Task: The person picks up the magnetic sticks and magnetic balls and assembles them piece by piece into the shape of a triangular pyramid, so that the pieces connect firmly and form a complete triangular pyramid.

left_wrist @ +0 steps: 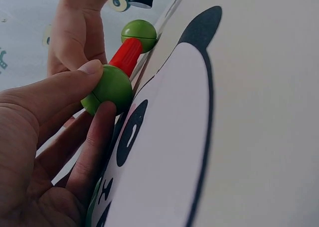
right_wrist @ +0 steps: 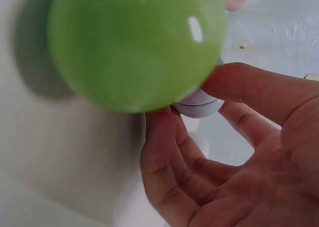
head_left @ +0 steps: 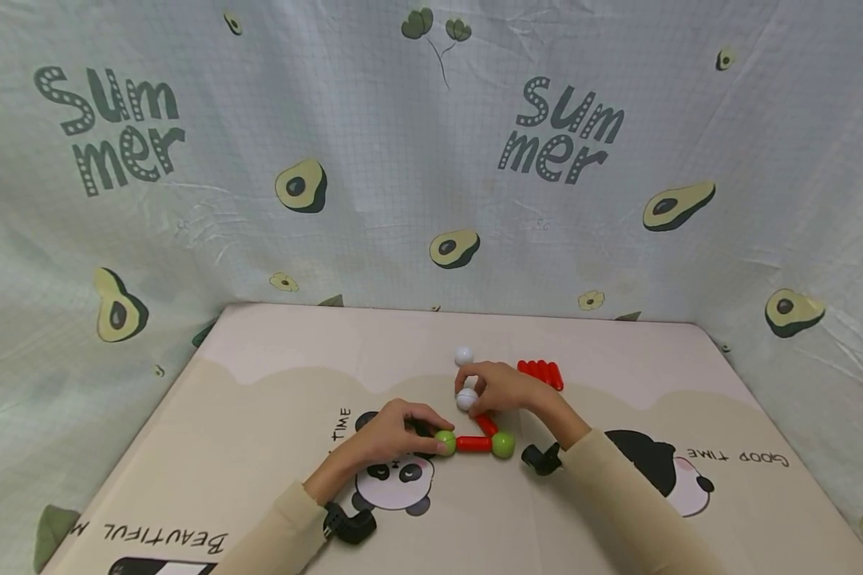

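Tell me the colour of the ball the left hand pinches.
Green ball, clearest in the left wrist view.

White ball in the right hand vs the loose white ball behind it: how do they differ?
The white ball in the right hand is pinched by the right hand; the loose white ball lies free on the mat, untouched. The held ball sits at the top of a slanted red rod; the loose one joins nothing. The held ball is nearer the person. Both look white, round and alike in size.
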Demonstrator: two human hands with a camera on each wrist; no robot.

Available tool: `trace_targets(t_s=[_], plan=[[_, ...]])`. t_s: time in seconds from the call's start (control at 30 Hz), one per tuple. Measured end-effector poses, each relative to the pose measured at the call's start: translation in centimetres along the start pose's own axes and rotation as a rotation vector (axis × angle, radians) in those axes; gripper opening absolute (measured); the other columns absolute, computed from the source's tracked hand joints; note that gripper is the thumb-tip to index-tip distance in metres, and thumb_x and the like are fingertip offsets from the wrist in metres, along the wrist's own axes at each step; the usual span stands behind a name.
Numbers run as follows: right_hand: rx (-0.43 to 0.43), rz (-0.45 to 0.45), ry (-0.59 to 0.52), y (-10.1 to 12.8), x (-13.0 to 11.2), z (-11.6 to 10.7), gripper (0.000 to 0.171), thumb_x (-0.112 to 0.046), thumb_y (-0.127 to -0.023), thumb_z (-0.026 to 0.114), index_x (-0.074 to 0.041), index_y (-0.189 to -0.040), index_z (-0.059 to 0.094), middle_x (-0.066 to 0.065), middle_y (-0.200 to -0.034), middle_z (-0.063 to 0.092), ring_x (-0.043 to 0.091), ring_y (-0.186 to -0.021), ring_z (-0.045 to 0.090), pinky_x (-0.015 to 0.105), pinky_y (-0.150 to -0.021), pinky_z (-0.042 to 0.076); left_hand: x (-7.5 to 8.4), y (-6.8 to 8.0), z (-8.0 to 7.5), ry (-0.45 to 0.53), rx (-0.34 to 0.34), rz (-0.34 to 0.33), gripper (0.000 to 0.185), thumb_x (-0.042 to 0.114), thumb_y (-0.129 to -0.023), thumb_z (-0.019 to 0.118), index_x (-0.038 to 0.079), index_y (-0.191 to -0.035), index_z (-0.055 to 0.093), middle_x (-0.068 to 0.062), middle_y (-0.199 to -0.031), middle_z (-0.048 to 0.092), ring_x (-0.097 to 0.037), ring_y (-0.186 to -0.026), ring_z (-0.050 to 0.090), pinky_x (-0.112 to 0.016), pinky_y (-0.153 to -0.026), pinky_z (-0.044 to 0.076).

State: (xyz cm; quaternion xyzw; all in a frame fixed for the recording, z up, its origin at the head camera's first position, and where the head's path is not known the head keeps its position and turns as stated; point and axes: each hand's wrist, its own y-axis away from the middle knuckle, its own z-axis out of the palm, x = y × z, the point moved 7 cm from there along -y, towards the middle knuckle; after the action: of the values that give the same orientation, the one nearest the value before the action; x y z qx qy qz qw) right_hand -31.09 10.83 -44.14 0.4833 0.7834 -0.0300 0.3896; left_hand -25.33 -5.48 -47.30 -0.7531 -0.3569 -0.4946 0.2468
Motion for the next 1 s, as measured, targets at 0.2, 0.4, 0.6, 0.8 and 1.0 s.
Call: trace_targets(t_s=[0.2,0.4,0.6,0.8,1.0], plan=[[0.001,0.009,-0.049,0.18,0.05,-0.16,0.031,-0.008,-0.085,0.079,-0.018,-0.112,0.066,0.01,-0.105,0.068,0.021,-0.08,0.063,0.032,-0.075,0.057,-0.19,0.01,-0.03,-0.003,0.003,-0.005,0.029,0.022,-0.09,0.081,0.013,-0.117,0.079,0.001,-0.111,0.078,-0.003,-0.097,0.065,-0.021,-0.082,0.051],[-0.001,0.014,-0.105,0.43,-0.05,-0.33,0.03,-0.007,-0.085,0.077,-0.016,-0.112,0.067,0.012,-0.107,0.066,0.023,-0.083,0.063,0.033,-0.075,0.057,-0.18,-0.08,0.01,-0.004,0.005,0.01,0.03,0.023,-0.09,0.081,0.01,-0.117,0.079,-0.003,-0.111,0.078,-0.004,-0.097,0.065,-0.02,-0.082,0.051],[-0.005,0.004,-0.117,0.67,-0.21,-0.59,0.03,-0.008,-0.086,0.076,-0.015,-0.114,0.068,0.012,-0.108,0.066,0.022,-0.086,0.063,0.033,-0.076,0.058,-0.16,-0.07,-0.05,-0.001,0.012,0.013,0.029,0.022,-0.091,0.08,0.01,-0.117,0.079,-0.007,-0.111,0.078,-0.008,-0.098,0.065,-0.02,-0.082,0.05],[0.0,0.009,-0.123,0.72,-0.23,-0.68,0.03,-0.008,-0.087,0.075,-0.016,-0.115,0.069,0.01,-0.107,0.066,0.023,-0.088,0.063,0.033,-0.077,0.058,-0.09,-0.11,-0.05,-0.011,0.014,0.017,0.029,0.023,-0.091,0.08,0.011,-0.117,0.079,-0.005,-0.112,0.078,-0.007,-0.097,0.066,-0.021,-0.082,0.051],[-0.001,0.013,-0.149,0.97,-0.18,-0.53,0.03,-0.008,-0.087,0.075,-0.016,-0.115,0.068,0.011,-0.107,0.065,0.023,-0.086,0.063,0.033,-0.076,0.059,-0.16,-0.1,-0.02,-0.027,0.011,0.019,0.028,0.024,-0.091,0.08,0.013,-0.117,0.079,-0.004,-0.111,0.078,-0.004,-0.096,0.066,-0.021,-0.082,0.051]])
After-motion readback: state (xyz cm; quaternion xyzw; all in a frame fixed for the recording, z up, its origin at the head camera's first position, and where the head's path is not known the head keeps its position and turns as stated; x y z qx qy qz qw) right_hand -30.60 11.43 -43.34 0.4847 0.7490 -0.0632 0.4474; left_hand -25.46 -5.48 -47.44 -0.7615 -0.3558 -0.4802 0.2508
